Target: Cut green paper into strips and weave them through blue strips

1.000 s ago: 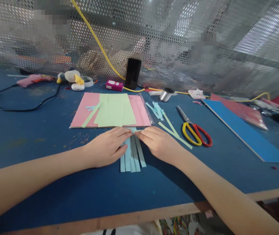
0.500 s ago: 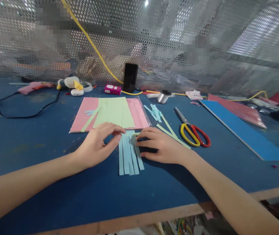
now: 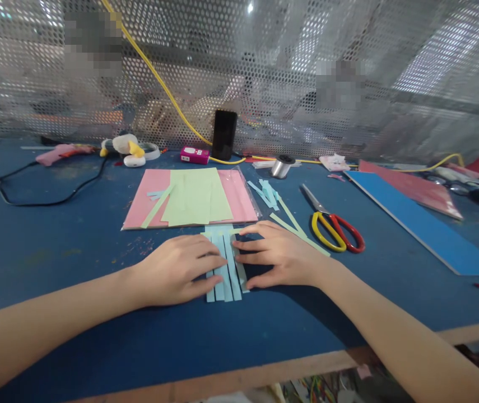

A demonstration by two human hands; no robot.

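A light blue paper (image 3: pixel 225 280) cut into several long strips lies on the blue table, its slits toward me. A thin green strip crosses near its top, partly hidden by my fingers. My left hand (image 3: pixel 184 268) is open, palm down, with its fingertips on the left and middle blue strips. On the right edge of the blue paper rests my right hand (image 3: pixel 279 254), its fingers spread. Just behind are light green sheets (image 3: pixel 197 196) on top of a pink pack (image 3: pixel 138 204) in clear wrapping.
Scissors (image 3: pixel 332 224) with yellow and red handles lie at the right, near loose green strips (image 3: pixel 292 218) and blue scraps (image 3: pixel 268 193). A wire spool (image 3: pixel 281 167), a phone (image 3: pixel 224 134) and a blue board (image 3: pixel 424 221) are farther off.
My left hand has come down from the top left of the blue paper onto its strips, and its fingers have straightened. The right hand's fingers have spread and moved slightly toward me.
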